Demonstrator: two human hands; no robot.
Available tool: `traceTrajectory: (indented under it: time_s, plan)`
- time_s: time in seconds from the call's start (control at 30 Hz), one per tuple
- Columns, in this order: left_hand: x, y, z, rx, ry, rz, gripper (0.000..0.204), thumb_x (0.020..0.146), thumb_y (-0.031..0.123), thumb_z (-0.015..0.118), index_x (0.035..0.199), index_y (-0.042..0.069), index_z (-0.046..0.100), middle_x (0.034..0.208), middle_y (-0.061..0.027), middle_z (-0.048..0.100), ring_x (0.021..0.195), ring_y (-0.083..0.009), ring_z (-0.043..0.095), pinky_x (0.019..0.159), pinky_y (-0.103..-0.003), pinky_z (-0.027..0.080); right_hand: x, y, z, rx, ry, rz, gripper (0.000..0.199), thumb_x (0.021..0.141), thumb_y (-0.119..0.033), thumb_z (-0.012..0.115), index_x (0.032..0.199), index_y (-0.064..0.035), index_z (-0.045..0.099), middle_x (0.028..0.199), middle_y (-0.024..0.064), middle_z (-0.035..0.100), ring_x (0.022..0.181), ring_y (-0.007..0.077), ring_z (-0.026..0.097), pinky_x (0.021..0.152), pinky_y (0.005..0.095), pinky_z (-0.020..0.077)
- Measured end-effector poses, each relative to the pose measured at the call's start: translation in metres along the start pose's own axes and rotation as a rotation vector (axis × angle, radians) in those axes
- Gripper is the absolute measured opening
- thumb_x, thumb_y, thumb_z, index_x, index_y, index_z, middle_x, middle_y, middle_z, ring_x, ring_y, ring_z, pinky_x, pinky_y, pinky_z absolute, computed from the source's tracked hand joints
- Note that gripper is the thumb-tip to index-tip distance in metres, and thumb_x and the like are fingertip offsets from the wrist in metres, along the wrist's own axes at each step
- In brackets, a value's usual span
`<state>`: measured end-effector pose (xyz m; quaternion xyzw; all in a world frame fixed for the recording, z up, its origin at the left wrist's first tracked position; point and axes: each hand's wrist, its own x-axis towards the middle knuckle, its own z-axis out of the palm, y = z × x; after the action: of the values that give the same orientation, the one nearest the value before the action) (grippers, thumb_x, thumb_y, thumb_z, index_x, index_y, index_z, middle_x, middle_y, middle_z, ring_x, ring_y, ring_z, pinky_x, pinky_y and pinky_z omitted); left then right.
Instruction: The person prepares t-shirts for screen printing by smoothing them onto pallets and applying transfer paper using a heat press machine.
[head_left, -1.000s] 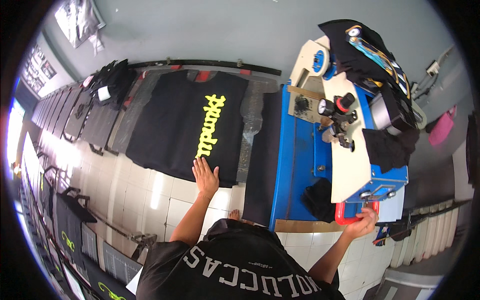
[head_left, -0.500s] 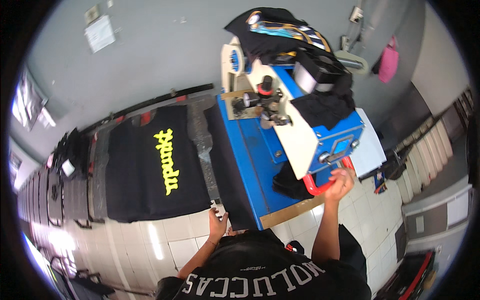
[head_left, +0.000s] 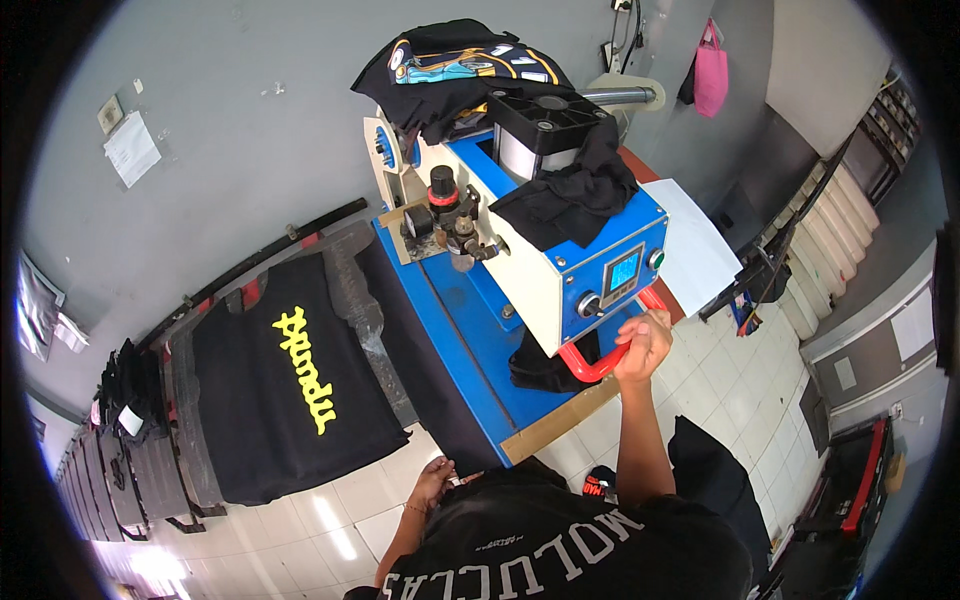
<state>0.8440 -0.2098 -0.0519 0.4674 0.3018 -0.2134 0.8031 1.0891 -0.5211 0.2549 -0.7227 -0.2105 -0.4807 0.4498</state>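
Note:
A blue and cream heat press [head_left: 530,270] stands ahead of me, with a red handle [head_left: 588,368] at its front. My right hand [head_left: 645,342] is closed around that handle. Left of the press, a black shirt [head_left: 250,400] with a yellow printed design [head_left: 305,370] lies over a dark board [head_left: 365,310]. My left hand [head_left: 431,484] is at the near edge of the black cloth [head_left: 455,420] beside the press's blue base. Its fingers are curled together; what they pinch is too small to make out. Under the press head, a bunched black cloth [head_left: 545,362] shows.
Black garments [head_left: 460,65] are draped on top of the press, and a dark cloth [head_left: 570,190] hangs over its side. A row of dark boards [head_left: 150,470] runs along the left. White sheets [head_left: 690,245] lie behind the press; a pink bag [head_left: 711,75] hangs on the wall.
My view has turned right, so the press and shirt sit further left in the picture. My left hand has come off the pale end of the board strip. The right hand stays on the handle.

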Motion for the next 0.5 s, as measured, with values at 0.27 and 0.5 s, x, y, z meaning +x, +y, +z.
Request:
traceTrajectory:
  time_s: [0.27,0.5]
  plan:
    - [-0.01,0.01,0.015,-0.184,-0.023,-0.059,0.006,0.095,0.007,0.058,0.093,0.007,0.053,0.084,-0.0014,0.056,0.076,-0.0121,0.06,0.074,-0.028,0.058,0.001,0.0,0.001,-0.001,-0.02,-0.013,0.032,0.08,-0.015,0.043,0.051,-0.0054,0.051,0.047,0.0051,0.052,0.045,0.021,0.045,0.064,0.0356,0.0371]
    - [-0.017,0.021,0.025,-0.348,-0.081,-0.042,0.011,0.097,0.004,0.054,0.107,0.001,0.053,0.097,-0.0052,0.058,0.088,-0.0158,0.064,0.093,-0.036,0.056,0.001,0.001,0.0,-0.014,-0.021,-0.012,0.029,0.08,-0.014,0.043,0.053,-0.005,0.052,0.047,0.0041,0.052,0.044,0.0206,0.045,0.064,0.0353,0.037]
